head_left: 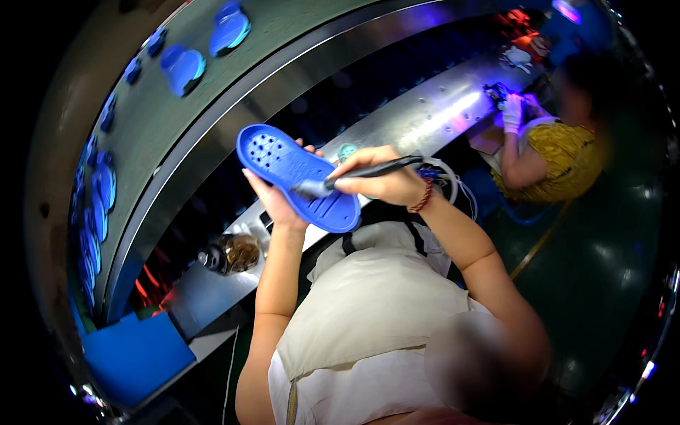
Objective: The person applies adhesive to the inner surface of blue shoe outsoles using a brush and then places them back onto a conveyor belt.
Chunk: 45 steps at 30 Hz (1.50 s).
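Observation:
A blue shoe sole (pixel 294 164) with a cluster of holes at one end and grooves at the other is held up in front of me, tilted. My left hand (pixel 278 202) grips it from beneath, thumb along the near edge and fingertips showing past the far edge. In my right hand (pixel 386 180) is a brush with a black handle (pixel 379 168), fingers wrapped round it. The brush's pale grey bristles (pixel 312 188) touch the sole's surface near its middle, slightly blurred.
A curved conveyor belt (pixel 212 85) carries several blue soles at the upper left. On the metal bench (pixel 414 106) stand a jar (pixel 241 253) and a small green round thing (pixel 346 151). A blue panel (pixel 138 358) lies lower left. A gloved co-worker (pixel 549 152) works at the right.

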{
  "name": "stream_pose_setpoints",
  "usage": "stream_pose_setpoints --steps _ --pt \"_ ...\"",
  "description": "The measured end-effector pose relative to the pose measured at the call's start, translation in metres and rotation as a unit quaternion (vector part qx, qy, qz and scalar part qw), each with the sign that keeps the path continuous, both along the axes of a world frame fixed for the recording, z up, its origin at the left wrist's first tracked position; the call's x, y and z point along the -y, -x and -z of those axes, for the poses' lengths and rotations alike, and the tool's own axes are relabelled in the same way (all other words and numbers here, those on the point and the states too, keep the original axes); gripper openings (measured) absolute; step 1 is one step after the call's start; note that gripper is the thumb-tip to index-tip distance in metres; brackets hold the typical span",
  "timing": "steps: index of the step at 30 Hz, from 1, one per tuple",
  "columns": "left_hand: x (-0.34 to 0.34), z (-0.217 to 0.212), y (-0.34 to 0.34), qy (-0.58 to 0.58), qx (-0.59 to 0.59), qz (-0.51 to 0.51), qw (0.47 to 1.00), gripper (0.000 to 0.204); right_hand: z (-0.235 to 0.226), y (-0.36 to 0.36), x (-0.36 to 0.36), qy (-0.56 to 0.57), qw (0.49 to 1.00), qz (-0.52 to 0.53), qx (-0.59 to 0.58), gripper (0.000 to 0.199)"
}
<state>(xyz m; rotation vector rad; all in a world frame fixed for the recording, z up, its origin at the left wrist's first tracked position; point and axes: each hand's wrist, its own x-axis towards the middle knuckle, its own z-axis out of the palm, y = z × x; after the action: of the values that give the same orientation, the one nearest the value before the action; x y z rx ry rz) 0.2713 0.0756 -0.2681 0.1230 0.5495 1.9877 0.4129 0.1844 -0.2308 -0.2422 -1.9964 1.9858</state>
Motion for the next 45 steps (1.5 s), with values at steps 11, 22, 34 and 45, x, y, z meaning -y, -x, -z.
stream_pose_setpoints --steps 11,22,34,45 --pt "-0.007 0.006 0.007 0.017 -0.034 0.002 0.999 0.088 0.012 -0.011 0.004 -0.004 0.999 -0.026 -0.047 0.017" --pt "-0.007 0.008 0.009 -0.007 -0.049 0.035 0.998 0.087 0.015 -0.029 0.005 -0.009 0.995 -0.095 -0.004 0.020" --pt "-0.007 0.013 0.009 -0.017 -0.060 0.029 0.998 0.081 0.043 -0.029 -0.004 0.124 0.985 -0.099 -0.074 0.021" --pt "-0.012 -0.023 -0.029 -0.074 -0.035 -0.007 0.997 0.061 0.034 -0.014 0.007 0.374 0.915 0.079 -0.131 0.014"
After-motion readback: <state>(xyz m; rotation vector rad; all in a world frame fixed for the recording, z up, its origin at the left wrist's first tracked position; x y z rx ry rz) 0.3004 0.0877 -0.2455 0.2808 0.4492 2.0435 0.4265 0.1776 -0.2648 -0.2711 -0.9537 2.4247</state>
